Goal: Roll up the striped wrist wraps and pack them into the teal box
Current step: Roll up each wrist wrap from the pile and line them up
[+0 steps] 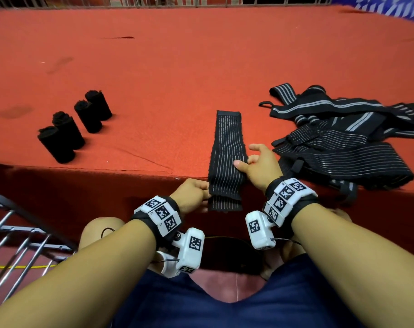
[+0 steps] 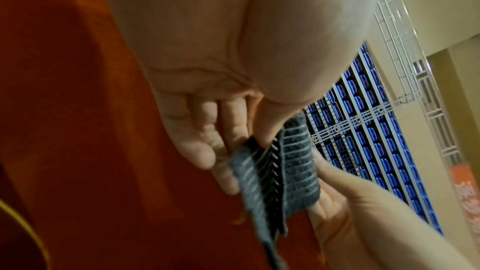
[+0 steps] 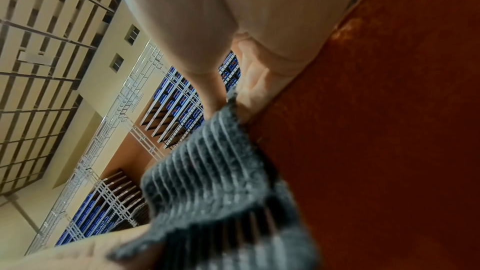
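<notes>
**Striped wrap stretched over the worktop edge**

The wrist wrap point(image 1: 227, 152) is a long black band with thin pale stripes running down its length and a plain black patch at its far end. It lies flat on the red worktop point(image 1: 177, 74), its long axis pointing straight away from the person. Its near end hangs over the front edge, where it is folded back on itself.

The left hand point(image 1: 194, 195) pinches the folded near end at its left side, fingers curled beneath the fabric. The right hand point(image 1: 260, 166) grips the wrap's right edge further up, thumb pressed on top.

To the right lies a tangled pile of wraps point(image 1: 343, 136). Well apart on the left stand four black rolls point(image 1: 73, 126) in a slanting row.
</notes>
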A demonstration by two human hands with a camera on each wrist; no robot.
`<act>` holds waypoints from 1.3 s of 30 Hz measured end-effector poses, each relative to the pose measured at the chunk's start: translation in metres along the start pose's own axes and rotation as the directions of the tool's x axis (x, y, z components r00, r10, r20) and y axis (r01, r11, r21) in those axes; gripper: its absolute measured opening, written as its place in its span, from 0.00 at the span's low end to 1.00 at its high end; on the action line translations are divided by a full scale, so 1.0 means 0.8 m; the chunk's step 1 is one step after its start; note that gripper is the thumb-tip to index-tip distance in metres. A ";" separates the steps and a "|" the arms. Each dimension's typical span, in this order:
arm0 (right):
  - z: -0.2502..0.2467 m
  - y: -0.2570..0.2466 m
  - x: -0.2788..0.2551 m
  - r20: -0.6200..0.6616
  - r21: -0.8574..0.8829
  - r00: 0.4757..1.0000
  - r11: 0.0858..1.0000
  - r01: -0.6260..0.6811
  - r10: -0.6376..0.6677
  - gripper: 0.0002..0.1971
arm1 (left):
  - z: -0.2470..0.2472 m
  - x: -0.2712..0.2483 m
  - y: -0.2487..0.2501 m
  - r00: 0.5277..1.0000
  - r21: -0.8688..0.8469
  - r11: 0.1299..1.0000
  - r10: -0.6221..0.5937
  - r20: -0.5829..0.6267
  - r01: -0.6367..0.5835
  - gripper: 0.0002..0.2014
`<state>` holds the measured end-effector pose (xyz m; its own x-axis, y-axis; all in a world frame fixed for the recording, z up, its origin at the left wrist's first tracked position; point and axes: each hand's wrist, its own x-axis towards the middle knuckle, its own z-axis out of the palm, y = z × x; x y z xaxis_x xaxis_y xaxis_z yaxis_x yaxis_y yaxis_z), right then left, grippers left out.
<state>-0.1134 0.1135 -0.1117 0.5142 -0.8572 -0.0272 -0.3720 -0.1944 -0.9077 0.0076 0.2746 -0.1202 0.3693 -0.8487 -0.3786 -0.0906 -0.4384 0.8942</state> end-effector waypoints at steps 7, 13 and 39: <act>-0.001 -0.003 -0.007 0.033 0.042 0.999 0.999 0.033 -0.035 0.33 | -0.002 -0.017 0.023 0.994 -0.343 0.934 -0.107 -0.011 0.097 0.17; -0.002 0.000 -0.009 0.061 0.029 0.997 0.998 0.051 -0.052 0.32 | 0.002 -0.011 0.019 0.999 -0.295 0.955 -0.043 -0.007 0.039 0.26; -0.016 -0.043 -0.029 0.021 0.027 0.893 0.893 0.449 -0.449 0.12 | -0.019 0.000 0.077 0.951 -0.391 0.881 0.175 -0.253 -0.266 0.18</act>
<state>-0.1224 0.1341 -0.0748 0.6425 -0.6683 0.3750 -0.0807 -0.5457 -0.8341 0.0161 0.2517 -0.0614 0.5693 -0.8096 -0.1429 0.1837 -0.0442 0.9820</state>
